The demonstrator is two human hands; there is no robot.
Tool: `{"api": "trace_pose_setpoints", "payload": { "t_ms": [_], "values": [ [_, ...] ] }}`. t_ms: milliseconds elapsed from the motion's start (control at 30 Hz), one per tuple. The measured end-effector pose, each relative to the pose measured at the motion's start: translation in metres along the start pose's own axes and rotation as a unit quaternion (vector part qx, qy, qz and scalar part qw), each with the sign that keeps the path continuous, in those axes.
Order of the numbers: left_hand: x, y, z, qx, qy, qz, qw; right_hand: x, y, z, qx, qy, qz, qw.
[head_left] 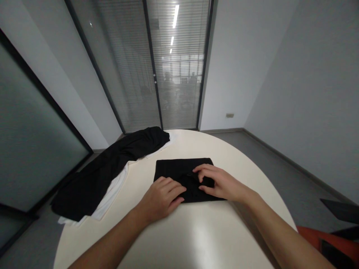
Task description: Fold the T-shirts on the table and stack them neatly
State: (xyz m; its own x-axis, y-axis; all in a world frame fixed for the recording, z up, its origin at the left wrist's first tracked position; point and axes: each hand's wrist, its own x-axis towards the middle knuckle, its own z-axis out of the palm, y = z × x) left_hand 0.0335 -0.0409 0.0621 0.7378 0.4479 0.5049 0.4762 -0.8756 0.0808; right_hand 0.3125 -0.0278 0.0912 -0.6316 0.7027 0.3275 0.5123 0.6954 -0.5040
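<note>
A folded black cloth (179,168) lies flat near the middle of the round table, roughly rectangular. My left hand (165,198) rests on its lower left part, palm down, with the fingers lying side by side on the fabric. On the right part of the cloth is my right hand (214,181), its fingers bent and apart from the thumb, fingertips at the fabric. Whether a bit of cloth is pinched there is too dark to tell.
A pile of black clothing (112,164) over white fabric (112,194) lies along the table's left edge. The cream table (238,160) has a curved rim. A red and black chair (325,243) stands at the lower right.
</note>
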Motion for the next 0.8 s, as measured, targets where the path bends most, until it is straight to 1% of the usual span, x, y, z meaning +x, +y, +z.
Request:
{"api": "trace_pose_setpoints", "payload": {
  "t_ms": [67, 167, 300, 433, 600, 667, 733, 800],
  "values": [
    [0.0, -0.004, -0.001, 0.019, -0.023, 0.003, 1.0, 0.0, -0.004, -0.001, -0.008, -0.02, -0.009, 1.0],
    [-0.001, -0.008, -0.003, 0.043, -0.052, 0.011, 0.998, 0.001, -0.008, 0.003, -0.03, -0.028, -0.012, 0.999],
    [-0.001, -0.012, -0.008, 0.073, -0.08, 0.054, 0.993, 0.002, -0.011, 0.01, -0.061, -0.034, -0.017, 0.997],
    [-0.001, -0.016, -0.015, 0.075, -0.094, 0.065, 0.991, 0.003, -0.013, 0.011, -0.06, -0.022, -0.025, 0.998],
    [-0.002, -0.017, -0.017, 0.051, -0.129, 0.082, 0.987, 0.004, -0.014, 0.009, -0.061, -0.02, -0.044, 0.997],
    [-0.002, -0.019, -0.022, 0.042, -0.13, 0.064, 0.989, 0.004, -0.015, 0.01, -0.072, -0.019, -0.042, 0.996],
    [-0.003, -0.02, -0.03, 0.044, -0.133, 0.023, 0.99, 0.005, -0.017, 0.013, -0.091, -0.017, -0.044, 0.995],
    [-0.003, -0.021, -0.039, 0.051, -0.15, -0.021, 0.987, 0.007, -0.019, 0.018, -0.112, -0.018, -0.053, 0.992]
  ]
}}
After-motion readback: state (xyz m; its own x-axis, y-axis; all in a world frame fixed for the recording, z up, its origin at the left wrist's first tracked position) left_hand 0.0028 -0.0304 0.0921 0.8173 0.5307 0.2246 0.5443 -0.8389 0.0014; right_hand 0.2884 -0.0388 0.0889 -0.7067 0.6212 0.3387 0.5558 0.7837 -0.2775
